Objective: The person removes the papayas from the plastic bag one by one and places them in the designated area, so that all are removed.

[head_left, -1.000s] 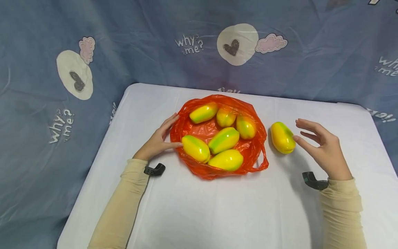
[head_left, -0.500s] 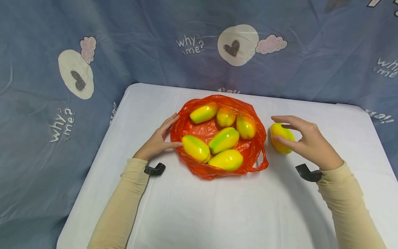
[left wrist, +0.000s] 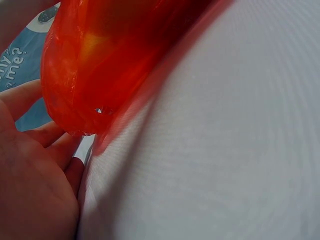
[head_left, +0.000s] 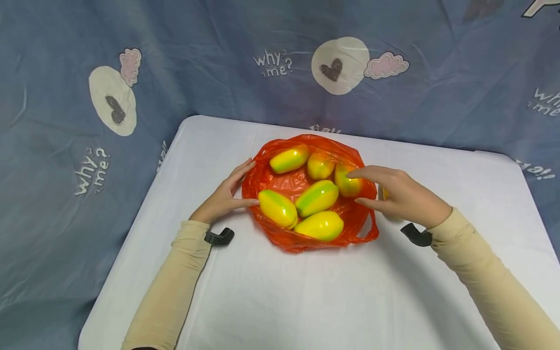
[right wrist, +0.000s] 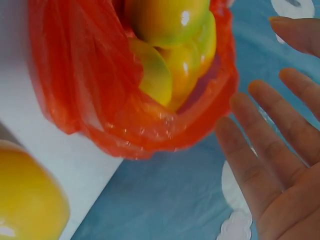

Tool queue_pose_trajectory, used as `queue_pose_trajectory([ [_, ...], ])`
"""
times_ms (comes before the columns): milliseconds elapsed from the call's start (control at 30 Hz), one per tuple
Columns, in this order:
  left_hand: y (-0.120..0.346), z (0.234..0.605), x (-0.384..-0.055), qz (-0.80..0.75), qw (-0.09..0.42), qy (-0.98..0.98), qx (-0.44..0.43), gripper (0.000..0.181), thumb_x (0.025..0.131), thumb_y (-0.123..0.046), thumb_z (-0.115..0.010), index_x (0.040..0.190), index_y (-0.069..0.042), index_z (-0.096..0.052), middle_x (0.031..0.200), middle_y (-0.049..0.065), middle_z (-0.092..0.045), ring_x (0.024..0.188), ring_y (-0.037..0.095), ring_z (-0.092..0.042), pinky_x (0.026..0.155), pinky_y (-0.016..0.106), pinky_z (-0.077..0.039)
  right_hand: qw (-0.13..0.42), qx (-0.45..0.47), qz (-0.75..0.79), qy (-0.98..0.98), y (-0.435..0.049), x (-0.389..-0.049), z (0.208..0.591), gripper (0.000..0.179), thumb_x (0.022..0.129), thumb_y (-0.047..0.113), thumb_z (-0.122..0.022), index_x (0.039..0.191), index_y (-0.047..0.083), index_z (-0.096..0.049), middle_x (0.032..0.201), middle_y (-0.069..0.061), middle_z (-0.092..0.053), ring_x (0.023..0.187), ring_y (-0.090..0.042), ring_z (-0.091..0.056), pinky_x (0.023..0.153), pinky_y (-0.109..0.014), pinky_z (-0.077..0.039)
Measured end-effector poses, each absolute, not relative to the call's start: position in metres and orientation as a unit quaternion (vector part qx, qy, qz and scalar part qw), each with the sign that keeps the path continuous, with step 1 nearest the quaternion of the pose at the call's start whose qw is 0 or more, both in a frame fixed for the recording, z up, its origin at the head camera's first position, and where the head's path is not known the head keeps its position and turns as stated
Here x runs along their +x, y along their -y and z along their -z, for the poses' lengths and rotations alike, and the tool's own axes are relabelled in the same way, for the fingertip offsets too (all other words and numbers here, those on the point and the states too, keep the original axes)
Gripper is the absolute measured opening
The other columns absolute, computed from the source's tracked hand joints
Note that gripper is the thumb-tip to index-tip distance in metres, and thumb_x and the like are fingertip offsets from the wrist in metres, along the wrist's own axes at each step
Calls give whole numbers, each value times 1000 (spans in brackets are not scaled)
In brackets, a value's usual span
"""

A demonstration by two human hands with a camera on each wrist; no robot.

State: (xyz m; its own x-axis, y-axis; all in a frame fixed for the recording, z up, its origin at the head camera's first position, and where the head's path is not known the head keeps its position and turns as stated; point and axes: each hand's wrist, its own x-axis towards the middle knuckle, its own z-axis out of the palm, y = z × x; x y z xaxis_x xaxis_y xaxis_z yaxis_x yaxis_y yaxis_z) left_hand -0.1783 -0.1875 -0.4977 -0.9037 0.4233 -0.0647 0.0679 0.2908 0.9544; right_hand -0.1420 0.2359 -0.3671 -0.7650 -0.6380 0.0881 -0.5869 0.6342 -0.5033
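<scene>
A red plastic bag (head_left: 274, 235) lies with its mouth spread wide, holding several glossy yellow-green oval fruits (head_left: 317, 198). My left hand (head_left: 223, 198) is at the bag's left side, fingers and thumb extended along the rim. In the left wrist view, its fingers (left wrist: 27, 97) reach behind the red plastic. Over the bag's right edge is my right hand (head_left: 402, 197), fingers apart and nothing held; its fingertips overlap the rightmost fruit (head_left: 347, 183) in the head view. Another yellow fruit (right wrist: 30, 195) lies outside the bag to the right, mostly hidden under the right hand in the head view.
A white-covered table (head_left: 306, 301) carries everything. Blue printed cloth (head_left: 218, 63) hangs behind it and at the left. The bag's handle loop (head_left: 372, 232) sticks out at its lower right. Each wrist wears a black camera, such as the left one (head_left: 220, 237).
My right hand has moved left, from beside the loose fruit, past it, to over the bag's right edge. The fruit stays on the table. My left hand keeps its place at the bag.
</scene>
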Motion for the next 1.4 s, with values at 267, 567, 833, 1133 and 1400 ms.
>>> queue_pose_trajectory([
  [267,188,500,-180,-578,155,-785,162,96,84,-14,-87,162,-32,-34,175,-8,-13,163,14,-8,133,45,-15,101,-378,244,-887,-215,-154,368,49,92,13,-78,139,14,-64,140,-3,-66,133,-25,-60,109,-48,-54],
  [567,193,499,-175,-571,157,-791,153,95,85,-17,-86,162,-31,-34,174,-12,-14,162,14,-10,133,44,-16,98,-458,208,-859,-181,-167,378,46,90,15,-81,133,9,-68,133,-5,-71,130,-27,-63,111,-47,-53],
  [833,193,501,-175,-587,157,-779,157,96,84,-13,-87,162,-31,-34,174,-12,-13,162,12,-9,133,43,-13,123,-482,192,-846,-165,-175,385,46,88,8,-80,133,8,-68,133,-3,-71,130,-25,-63,112,-43,-52],
  [1133,191,501,-175,-582,160,-781,158,96,84,-17,-87,161,-35,-34,174,-12,-12,162,12,-9,133,44,-15,165,-479,156,-848,-156,-181,389,45,89,4,-76,133,10,-68,132,0,-70,131,-23,-62,113,-42,-52],
  [1400,188,498,-176,-579,164,-783,157,96,84,-18,-87,161,-36,-34,173,-17,-13,162,11,-8,133,44,-16,167,-495,136,-842,-151,-185,393,42,88,1,-73,129,9,-70,129,-2,-72,127,-24,-64,111,-40,-54],
])
